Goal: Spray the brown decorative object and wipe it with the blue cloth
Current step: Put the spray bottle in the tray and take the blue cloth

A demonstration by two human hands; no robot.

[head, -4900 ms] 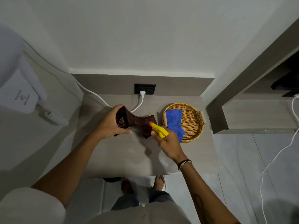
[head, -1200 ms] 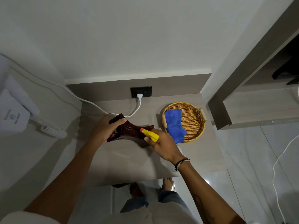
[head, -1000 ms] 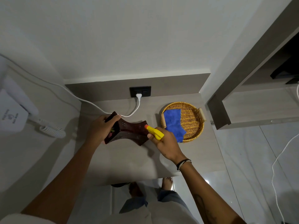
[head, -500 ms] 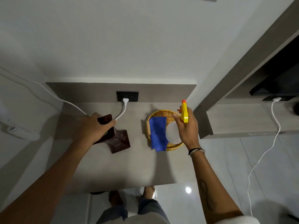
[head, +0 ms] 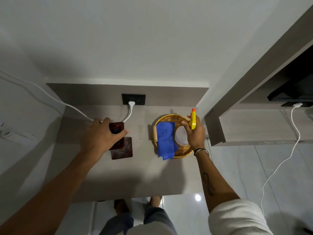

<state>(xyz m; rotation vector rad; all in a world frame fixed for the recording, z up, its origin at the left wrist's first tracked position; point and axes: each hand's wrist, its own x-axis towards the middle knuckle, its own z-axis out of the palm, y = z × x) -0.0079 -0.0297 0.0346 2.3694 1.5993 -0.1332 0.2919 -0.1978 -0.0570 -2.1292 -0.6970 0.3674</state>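
Observation:
The brown decorative object [head: 122, 148] stands upright on the grey shelf top [head: 138, 175], left of centre. My left hand [head: 101, 138] rests on its upper end, fingers wrapped around it. The blue cloth [head: 165, 140] lies in the round wicker tray [head: 183, 152], draped over the tray's near rim. My right hand [head: 194, 134] holds the spray bottle [head: 192, 122], with its yellow head and orange nozzle pointing up, over the right half of the tray. The bottle's pale body shows below my fingers.
A white plug [head: 131, 104] sits in the black wall socket [head: 133, 99], and its cable [head: 71, 106] runs left behind the brown object. A wooden cabinet [head: 254, 126] stands close on the right. Another white cable [head: 286, 160] hangs to the floor. My feet show below the shelf edge.
My right hand has carried the spray bottle from the brown object to above the wicker tray. My left hand has stood the brown object upright on the shelf.

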